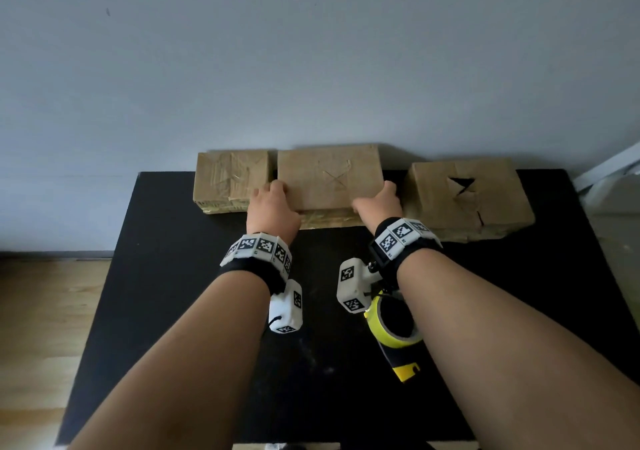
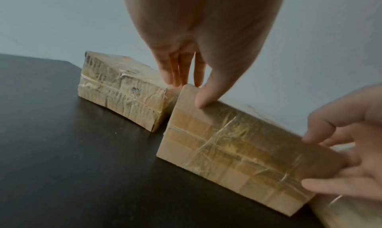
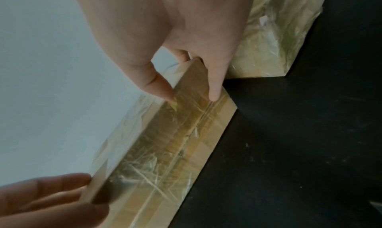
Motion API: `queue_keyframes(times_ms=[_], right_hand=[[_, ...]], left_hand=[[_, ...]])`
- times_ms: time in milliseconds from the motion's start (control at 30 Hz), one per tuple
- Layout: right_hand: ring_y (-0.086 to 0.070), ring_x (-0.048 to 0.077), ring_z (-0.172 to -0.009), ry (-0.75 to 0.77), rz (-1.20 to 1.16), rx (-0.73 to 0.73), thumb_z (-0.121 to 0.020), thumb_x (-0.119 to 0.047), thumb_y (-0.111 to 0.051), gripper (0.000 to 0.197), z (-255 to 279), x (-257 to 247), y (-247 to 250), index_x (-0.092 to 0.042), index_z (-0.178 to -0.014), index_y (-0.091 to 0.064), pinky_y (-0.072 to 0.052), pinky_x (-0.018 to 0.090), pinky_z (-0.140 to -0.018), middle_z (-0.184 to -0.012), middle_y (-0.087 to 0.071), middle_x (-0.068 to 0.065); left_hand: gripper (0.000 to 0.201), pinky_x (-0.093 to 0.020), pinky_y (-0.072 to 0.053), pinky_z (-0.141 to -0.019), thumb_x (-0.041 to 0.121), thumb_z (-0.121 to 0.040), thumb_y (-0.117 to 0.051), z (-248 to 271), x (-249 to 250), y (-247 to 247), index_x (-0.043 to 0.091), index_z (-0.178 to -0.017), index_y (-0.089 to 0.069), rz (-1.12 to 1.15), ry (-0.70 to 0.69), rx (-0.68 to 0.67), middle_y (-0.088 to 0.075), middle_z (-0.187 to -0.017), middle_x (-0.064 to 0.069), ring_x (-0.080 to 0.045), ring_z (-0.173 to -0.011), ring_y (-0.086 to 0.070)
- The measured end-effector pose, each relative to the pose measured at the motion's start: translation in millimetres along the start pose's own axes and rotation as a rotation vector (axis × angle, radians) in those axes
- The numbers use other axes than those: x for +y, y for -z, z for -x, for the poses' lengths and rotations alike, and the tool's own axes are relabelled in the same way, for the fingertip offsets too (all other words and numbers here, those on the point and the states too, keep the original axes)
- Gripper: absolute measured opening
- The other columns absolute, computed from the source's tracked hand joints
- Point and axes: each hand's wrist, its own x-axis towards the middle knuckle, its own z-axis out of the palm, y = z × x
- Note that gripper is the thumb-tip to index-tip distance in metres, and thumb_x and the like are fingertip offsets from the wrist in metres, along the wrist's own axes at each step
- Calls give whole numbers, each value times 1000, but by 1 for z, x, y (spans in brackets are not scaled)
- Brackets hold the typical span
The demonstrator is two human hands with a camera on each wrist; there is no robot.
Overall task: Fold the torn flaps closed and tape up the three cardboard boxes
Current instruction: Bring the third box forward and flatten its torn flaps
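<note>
Head view: I'm gripping the middle box (image 1: 329, 176) at both ends, left hand (image 1: 272, 207) and right hand (image 1: 379, 202), on the tabletop (image 1: 166, 294). Left wrist: my fingers (image 2: 203, 97) are curling over its corner. Right wrist: thumb and finger are pinching its end.

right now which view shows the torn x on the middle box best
The head view: the middle box shows its whole top and the X cut. Both wrist views catch only its taped front side, held between the left hand and right hand.
</note>
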Motion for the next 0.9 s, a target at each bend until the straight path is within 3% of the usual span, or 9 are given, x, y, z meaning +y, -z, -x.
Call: queue_keyframes(times_ms=[100, 200, 300, 500, 600, 733, 900], right_hand=[[-58, 29, -113, 47, 43, -17, -87, -7, -62, 59, -8, 2, -1, -12, -139, -36, -41, 29, -76, -130, -55, 10], [-59, 28, -112, 72, 99, -22, -88, -4, -59, 58, -11, 5, -2, -14, -139, -34, -43, 29, -77, -127, -58, 9], [-60, 28, -108, 97, 144, -38, -89, -5, -58, 58, -10, 7, -1, -14, -140, -32, -43, 30, -75, -124, -58, 9], [-58, 28, -110, 159, 168, 20, -86, -9, -59, 58, -1, 1, 4, -13, -140, -39, -45, 30, -75, -131, -54, 11], [-56, 29, -114, 198, 183, 57, -89, -10, -55, 59, 14, 2, 14, -15, -146, -37, -50, 36, -87, -136, -48, 12], [-52, 27, -121, 216, 206, 140, -93, -8, -52, 53, 34, 15, 41, -16, -145, -41, -43, 32, -88, -142, -45, 11], [-48, 28, -128, 164, 241, 280, -94, -8, -51, 48, 52, 41, 85, -14, -142, -47, -41, 35, -100, -141, -48, 9]], left_hand=[[46, -41, -27, -109, 9, -87, -56, -4, -6, -1, 17, -132, -53, -185, -56, 136, -45, -137, -6, -28, -129, -35], [46, -43, -21, -113, 15, -89, -59, -8, -10, 1, 21, -134, -52, -221, -60, 147, -41, -144, -3, -27, -137, -29], [50, -41, -21, -114, 9, -88, -55, -5, -8, 1, 20, -136, -49, -227, -69, 143, -44, -143, -2, -26, -136, -30], [59, -43, -22, -117, 9, -88, -49, 9, 13, 11, 17, -145, -38, -110, -32, 32, -32, -153, -7, -28, -142, -23], [61, -42, -22, -118, 9, -89, -50, 14, 26, 14, 18, -147, -35, -67, -116, 3, -31, -155, -5, -26, -143, -23], [60, -39, -27, -116, 8, -88, -50, 20, 49, 12, 17, -147, -37, 0, -242, -45, -34, -152, -2, -24, -139, -29], [59, -38, -27, -116, 8, -90, -52, 38, 89, -3, 16, -147, -37, 61, -369, -136, -35, -152, -3, -25, -140, -29]])
